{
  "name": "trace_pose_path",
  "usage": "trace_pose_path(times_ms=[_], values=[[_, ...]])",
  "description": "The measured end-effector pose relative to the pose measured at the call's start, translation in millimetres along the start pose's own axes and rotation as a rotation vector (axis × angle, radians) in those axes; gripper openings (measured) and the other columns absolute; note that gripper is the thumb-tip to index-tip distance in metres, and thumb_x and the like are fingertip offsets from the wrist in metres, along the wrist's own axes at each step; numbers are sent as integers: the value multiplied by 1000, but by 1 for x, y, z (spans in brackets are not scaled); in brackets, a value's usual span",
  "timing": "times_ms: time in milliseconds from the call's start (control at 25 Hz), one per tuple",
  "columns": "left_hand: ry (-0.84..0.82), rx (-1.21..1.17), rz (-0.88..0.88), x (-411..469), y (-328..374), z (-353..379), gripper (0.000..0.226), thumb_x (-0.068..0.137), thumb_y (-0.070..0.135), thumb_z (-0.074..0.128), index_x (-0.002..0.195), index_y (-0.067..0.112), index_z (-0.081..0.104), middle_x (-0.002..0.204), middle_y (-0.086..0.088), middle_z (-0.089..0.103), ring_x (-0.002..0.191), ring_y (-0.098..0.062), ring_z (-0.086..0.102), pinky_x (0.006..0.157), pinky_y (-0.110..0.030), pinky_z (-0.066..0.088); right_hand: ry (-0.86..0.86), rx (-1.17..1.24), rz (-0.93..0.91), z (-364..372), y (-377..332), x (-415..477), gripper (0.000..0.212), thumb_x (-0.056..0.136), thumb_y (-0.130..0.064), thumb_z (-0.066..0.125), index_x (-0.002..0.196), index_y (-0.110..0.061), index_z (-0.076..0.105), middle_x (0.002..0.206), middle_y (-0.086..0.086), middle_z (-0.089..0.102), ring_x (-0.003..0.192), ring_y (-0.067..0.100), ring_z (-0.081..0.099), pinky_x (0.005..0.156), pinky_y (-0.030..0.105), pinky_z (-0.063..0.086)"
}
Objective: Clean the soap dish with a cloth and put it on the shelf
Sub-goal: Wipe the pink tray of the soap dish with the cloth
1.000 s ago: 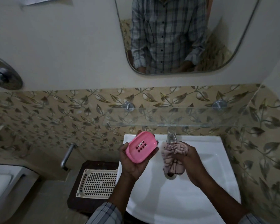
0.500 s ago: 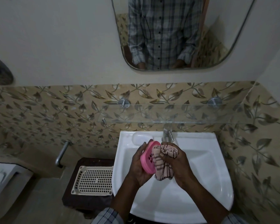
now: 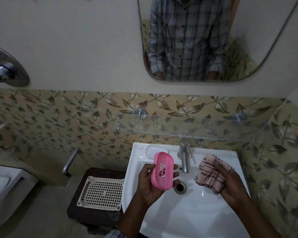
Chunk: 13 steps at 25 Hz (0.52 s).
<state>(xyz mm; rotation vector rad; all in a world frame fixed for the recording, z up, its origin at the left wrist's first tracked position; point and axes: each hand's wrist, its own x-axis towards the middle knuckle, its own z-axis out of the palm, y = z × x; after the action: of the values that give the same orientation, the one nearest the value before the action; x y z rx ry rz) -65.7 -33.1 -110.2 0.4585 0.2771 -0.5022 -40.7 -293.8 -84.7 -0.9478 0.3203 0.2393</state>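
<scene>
My left hand [image 3: 149, 184] grips a pink oval soap dish [image 3: 162, 170] with drain slots, its inside turned toward me, above the left part of the white sink [image 3: 187, 212]. My right hand [image 3: 230, 184] holds a bunched pale pink cloth with dark stripes [image 3: 211, 171] over the sink's right side, apart from the dish. A clear glass shelf [image 3: 205, 127] runs along the leaf-patterned tile wall just above the sink.
A chrome tap [image 3: 184, 158] stands at the sink's back between my hands, with the drain [image 3: 179, 187] below it. A cream perforated tray [image 3: 101, 193] lies on a dark stool left of the sink. A mirror [image 3: 205, 40] hangs above the shelf.
The cloth was pressed against the soap dish half a second ago. My right hand has since drawn the cloth away to the right, and the dish now faces me.
</scene>
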Motion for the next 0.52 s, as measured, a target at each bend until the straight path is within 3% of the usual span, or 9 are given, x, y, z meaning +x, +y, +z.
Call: trace_pose_path(times_ms=[120, 200, 320, 520], values=[[51, 82, 38, 0, 4, 6, 78, 81, 40, 64, 141, -6, 47, 145, -30, 46, 114, -43, 56, 109, -57, 36, 4, -85, 19, -3, 7, -4, 34, 81, -10, 69, 113, 1, 70, 102, 28, 72, 82, 35, 74, 74, 73, 51], [101, 144, 62, 1, 5, 9, 74, 89, 47, 56, 141, -4, 48, 137, -28, 52, 107, -40, 60, 94, -51, 48, -14, -137, 12, 1, 11, -4, 38, 76, -1, 69, 114, 3, 68, 103, 26, 73, 81, 34, 74, 73, 62, 57], [176, 163, 75, 3, 6, 11, 72, 91, 46, 52, 141, -5, 48, 129, -27, 58, 104, -39, 63, 92, -50, 50, -27, -182, -20, 12, 11, -4, 36, 77, 2, 68, 113, 3, 68, 98, 23, 75, 78, 30, 75, 67, 41, 61], [253, 324, 95, 4, 13, 10, 63, 95, 51, 46, 135, 4, 57, 124, -22, 65, 103, -33, 66, 88, -47, 53, -147, -298, -140, 38, 8, -9, 35, 82, -18, 73, 114, -12, 60, 109, 16, 72, 97, 30, 72, 73, 40, 61]])
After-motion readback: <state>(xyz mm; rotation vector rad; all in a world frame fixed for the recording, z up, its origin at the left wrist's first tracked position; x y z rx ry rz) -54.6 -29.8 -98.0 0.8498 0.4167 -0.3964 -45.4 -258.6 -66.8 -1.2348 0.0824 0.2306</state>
